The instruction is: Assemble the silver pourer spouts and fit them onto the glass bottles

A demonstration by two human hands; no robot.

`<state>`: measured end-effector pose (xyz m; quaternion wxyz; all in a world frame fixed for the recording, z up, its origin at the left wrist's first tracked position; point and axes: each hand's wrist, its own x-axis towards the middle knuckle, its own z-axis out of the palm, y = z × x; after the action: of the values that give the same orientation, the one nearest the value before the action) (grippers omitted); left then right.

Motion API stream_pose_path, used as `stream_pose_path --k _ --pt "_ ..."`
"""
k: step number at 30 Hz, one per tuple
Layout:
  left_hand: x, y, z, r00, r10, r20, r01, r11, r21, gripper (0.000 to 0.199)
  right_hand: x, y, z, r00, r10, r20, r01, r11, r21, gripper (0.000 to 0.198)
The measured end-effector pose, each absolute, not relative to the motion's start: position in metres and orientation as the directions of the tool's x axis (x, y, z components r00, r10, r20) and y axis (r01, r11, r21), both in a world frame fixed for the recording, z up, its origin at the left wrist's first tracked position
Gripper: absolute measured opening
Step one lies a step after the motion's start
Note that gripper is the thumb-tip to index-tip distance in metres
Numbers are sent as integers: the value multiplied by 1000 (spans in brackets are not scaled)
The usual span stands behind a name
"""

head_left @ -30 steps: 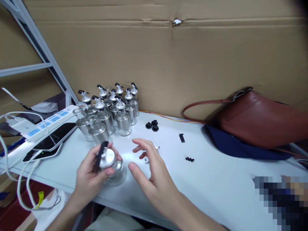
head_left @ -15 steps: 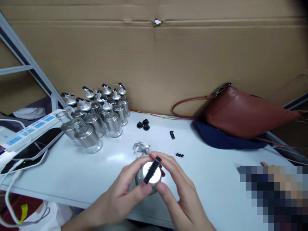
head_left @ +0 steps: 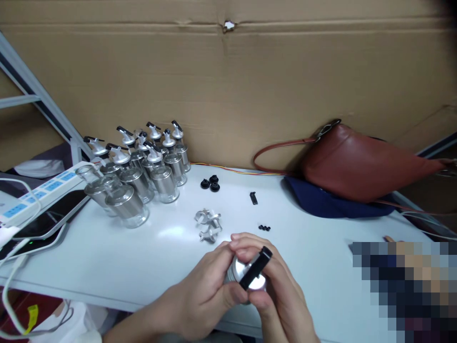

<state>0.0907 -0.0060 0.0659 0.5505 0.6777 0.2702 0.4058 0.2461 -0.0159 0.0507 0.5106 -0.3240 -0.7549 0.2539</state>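
Observation:
Both my hands are wrapped round a glass oil bottle [head_left: 234,270], seen from above, with a silver pour spout and a black flip lever [head_left: 256,267] on top. My left hand [head_left: 210,290] grips its left side, with the thumb by the lever's lower end. On the right, my right hand [head_left: 283,286] closes round the bottle and spout, its thumb near the silver cap. Most of the bottle's body is hidden by fingers. Just beyond lie silver spout pieces [head_left: 208,225], black stoppers [head_left: 214,187], a loose black lever [head_left: 253,198] and several tiny black pieces [head_left: 264,228].
Several bottles with spouts [head_left: 164,183] stand at the back left; in front are open-necked bottles [head_left: 126,207]. A power strip [head_left: 43,193] and a dark phone-like device [head_left: 50,216] lie far left. A brown bag [head_left: 360,164] rests on a navy cap [head_left: 317,202]. Cardboard [head_left: 228,95] walls the back.
My hands have moved right with the bottle, uncovering more of the silver spout pieces. The right fingers wrap further over the spout. The view has shifted slightly.

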Motion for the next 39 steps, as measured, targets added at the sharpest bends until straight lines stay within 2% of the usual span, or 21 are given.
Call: stream_pose_path --k 5,8,12,16,19,22,24,26,28,30,33,36,39 --pt "95 -6 59 488 836 252 -27 -274 961 61 236 -15 44 -133 647 751 272 753 -600 33" --pt "97 -5 57 502 826 256 -99 -238 966 65 234 -12 47 -111 603 790 278 782 -558 34" --pt "98 -5 55 497 833 244 -224 -149 963 64 233 -11 52 -103 649 754 270 748 -607 34" --pt "99 -6 55 494 835 242 -221 -149 964 64 230 -17 53 -37 696 717 229 704 -672 35" --pt "99 -6 56 485 827 286 -190 -219 957 62 228 -21 54 29 774 633 153 622 -768 36" --pt "101 -7 55 471 806 358 -122 -342 932 63 231 -19 60 53 877 478 -68 481 -874 35" --pt "102 -8 52 474 783 402 -109 -401 909 61 236 -15 62 66 928 366 -219 371 -902 39" --pt "101 -10 48 469 771 431 -132 -421 897 56 242 -10 58 123 950 288 -286 312 -906 39" --pt "96 -13 47 432 795 427 -174 -391 904 50 249 -8 47 205 953 222 -262 272 -926 35" --pt "86 -15 50 335 854 398 -248 -327 912 46 258 -8 31 249 962 109 -188 159 -969 36" --pt "64 -10 58 65 917 394 -265 -365 893 41 272 -11 8 247 967 -68 -30 -62 -998 49" --pt "38 6 63 -173 871 460 -16 -469 883 32 283 -15 -5 183 971 -152 92 -171 -981 57" --pt "16 28 58 -246 843 478 218 -432 875 34 289 -17 -6 152 974 -165 141 -187 -972 60"
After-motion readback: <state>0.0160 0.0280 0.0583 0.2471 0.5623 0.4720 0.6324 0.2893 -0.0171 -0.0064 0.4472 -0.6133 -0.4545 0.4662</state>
